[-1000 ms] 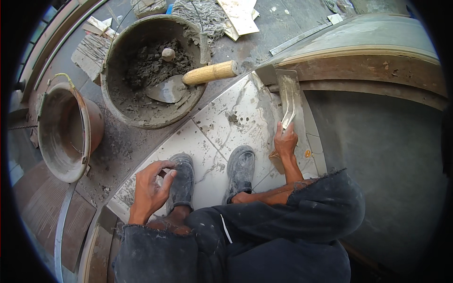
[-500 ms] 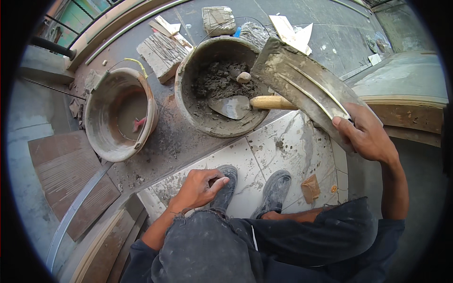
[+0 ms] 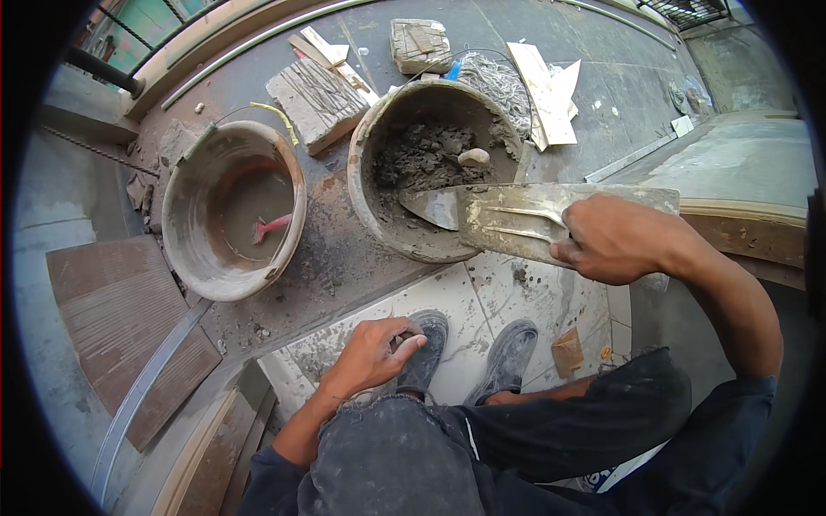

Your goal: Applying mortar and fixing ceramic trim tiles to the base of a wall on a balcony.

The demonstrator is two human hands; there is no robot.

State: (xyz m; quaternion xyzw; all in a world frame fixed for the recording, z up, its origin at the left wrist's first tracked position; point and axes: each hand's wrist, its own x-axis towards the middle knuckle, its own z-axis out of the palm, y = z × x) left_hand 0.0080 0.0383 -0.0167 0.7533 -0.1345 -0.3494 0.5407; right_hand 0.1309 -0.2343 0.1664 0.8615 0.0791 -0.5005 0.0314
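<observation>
My right hand (image 3: 615,241) is closed around the grip of a long, flat plastering float (image 3: 516,211), crusted with grey mortar and ribbed along its face. The float's far end lies over the near right rim of a mortar bucket (image 3: 366,211). Inside that bucket are dark wet mortar (image 3: 430,155), a pale stone-like lump (image 3: 473,157) and the blade of a pointed trowel (image 3: 434,206); the float hides this trowel's wooden handle. My left hand (image 3: 374,353) rests by my knee, fingers curled, and whatever may be inside them is hidden.
A second bucket (image 3: 176,224) at left holds murky water and a red-handled tool (image 3: 274,226). Behind stand a scored block (image 3: 314,103), another block (image 3: 420,47), tangled string (image 3: 490,82) and white tile scraps (image 3: 546,95). Ribbed brown tile (image 3: 120,310) lies left; a wooden-edged ledge (image 3: 740,241) is at right.
My right hand has swung the float lower and turned it nearly level, over the trowel's handle. My left hand stays curled by my knee. The view has shifted slightly.
</observation>
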